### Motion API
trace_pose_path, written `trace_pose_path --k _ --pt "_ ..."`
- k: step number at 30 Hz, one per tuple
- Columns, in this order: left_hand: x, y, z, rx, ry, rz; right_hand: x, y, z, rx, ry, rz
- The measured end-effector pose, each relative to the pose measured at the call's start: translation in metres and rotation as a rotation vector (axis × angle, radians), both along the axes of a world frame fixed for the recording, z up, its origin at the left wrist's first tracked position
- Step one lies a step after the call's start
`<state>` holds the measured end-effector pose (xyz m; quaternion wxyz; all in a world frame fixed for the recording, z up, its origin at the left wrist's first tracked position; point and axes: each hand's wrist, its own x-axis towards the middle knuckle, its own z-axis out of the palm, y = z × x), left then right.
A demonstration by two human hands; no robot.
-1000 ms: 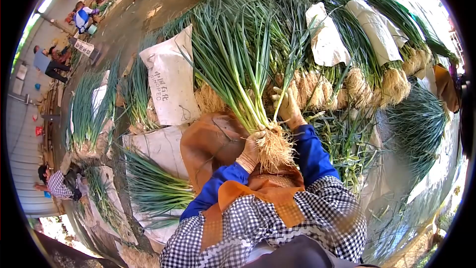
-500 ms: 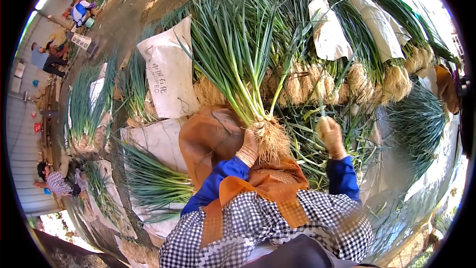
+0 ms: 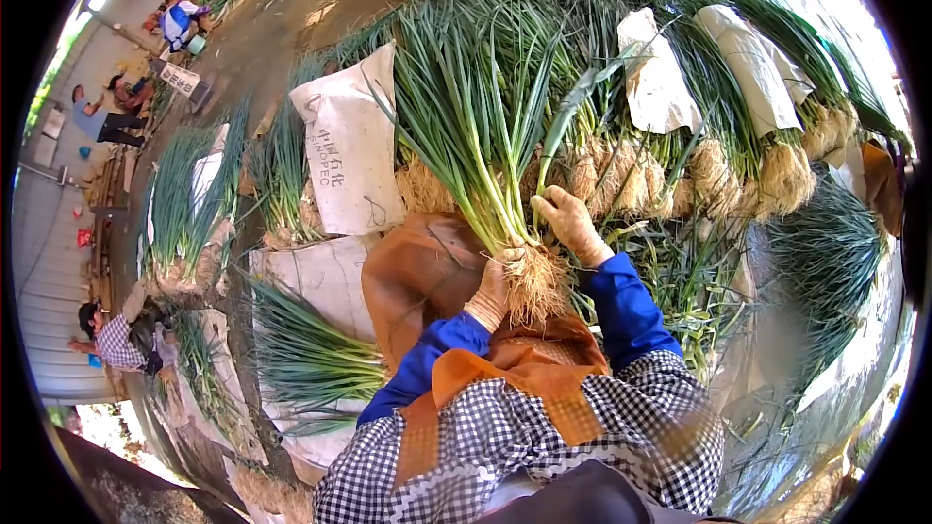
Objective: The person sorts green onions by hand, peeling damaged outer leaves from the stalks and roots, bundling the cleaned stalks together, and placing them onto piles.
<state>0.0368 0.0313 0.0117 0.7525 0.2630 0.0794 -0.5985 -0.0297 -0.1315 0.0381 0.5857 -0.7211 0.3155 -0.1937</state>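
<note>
A bunch of green onions (image 3: 482,150) stands upright in front of me, its leaves fanned away and its tangled pale roots (image 3: 536,286) toward my lap. My left hand (image 3: 492,291) is closed around the lower stems, just beside the roots. On the bunch's right edge, my right hand (image 3: 575,225) pinches low on a single green onion stalk (image 3: 550,150) that leans apart from the others. The fingertips partly hide that stalk's base. Orange-brown cloth covers my knee (image 3: 413,267) under the bunch.
A row of bundled green onions (image 3: 621,175) lies beyond, some under white sacking (image 3: 660,78). A printed white sack (image 3: 348,146) is left of the bunch. Loose onions (image 3: 316,354) lie at lower left, stripped leaves (image 3: 680,281) at right. Other people (image 3: 121,344) sit far left.
My right hand has moved left and up from over the stripped leaves to the bunch's right edge. The thin leaf piece it held is gone from view. My left hand keeps its hold.
</note>
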Motion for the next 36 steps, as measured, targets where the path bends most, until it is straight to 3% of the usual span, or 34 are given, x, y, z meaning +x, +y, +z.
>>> trace_pose_path --k 2,6,8,9,10,12,14,16,18,19,20,21,22,24,26,28,30,32,34,36 --pt "-0.002 0.0 0.002 0.009 0.006 -0.033 -0.005 0.002 0.0 -0.551 0.188 -0.045" --pt "-0.008 -0.007 0.004 0.143 -0.054 -0.021 -0.006 0.005 0.0 -0.49 0.18 -0.137" --pt "-0.01 -0.008 0.006 0.197 -0.125 0.019 -0.01 0.012 0.002 -0.514 0.038 -0.039" --pt "0.0 -0.003 -0.008 0.094 -0.048 -0.055 -0.016 0.017 0.012 -0.469 -0.035 0.152" --pt "0.003 0.001 -0.023 0.097 -0.048 -0.051 -0.023 0.026 0.022 -0.572 -0.13 0.181" --pt "0.002 -0.002 0.004 -0.089 0.155 -0.075 -0.057 0.031 0.07 0.002 -0.126 0.208" --pt "0.002 -0.004 0.004 -0.17 0.168 -0.062 -0.097 0.011 0.071 0.185 -0.173 0.149" --pt "0.004 -0.004 0.005 -0.318 0.243 -0.118 -0.138 -0.028 0.043 0.577 -0.353 0.132" --pt "0.005 -0.001 0.006 -0.334 0.302 -0.156 -0.132 -0.038 0.009 -0.016 0.168 -0.027" --pt "0.006 0.001 0.007 -0.348 0.354 -0.192 -0.125 -0.042 -0.005 -0.674 0.868 0.001" --pt "0.009 0.0 0.008 -0.361 0.399 -0.23 -0.108 -0.025 0.017 -0.632 0.504 -0.059" --pt "0.013 -0.004 0.007 -0.48 0.481 -0.245 -0.087 -0.021 -0.009 -0.386 0.172 -0.039" --pt "0.014 -0.001 0.018 -0.548 0.402 -0.263 -0.061 -0.003 0.014 -0.062 -0.1 0.007" --pt "0.023 0.009 0.033 -0.523 0.317 -0.218 -0.022 0.026 -0.011 -0.005 -0.281 0.197" --pt "0.039 0.022 0.053 -0.503 0.169 -0.132 -0.003 0.052 -0.05 0.022 0.107 0.346" --pt "0.059 0.034 0.078 -0.486 0.01 -0.028 -0.035 0.047 -0.031 -0.402 0.231 0.7" --pt "0.081 0.047 0.106 -0.465 -0.159 0.088 -0.055 0.025 -0.076 -0.606 0.867 0.672" --pt "0.099 0.056 0.127 -0.449 -0.287 0.192 -0.112 -0.01 -0.103 -0.682 1.128 0.677" --pt "0.111 0.062 0.141 -0.425 -0.367 0.265 -0.106 -0.026 -0.094 -0.621 0.959 0.456" --pt "0.114 0.066 0.144 -0.385 -0.41 0.308 -0.06 -0.007 0.005 -0.571 0.283 0.173"
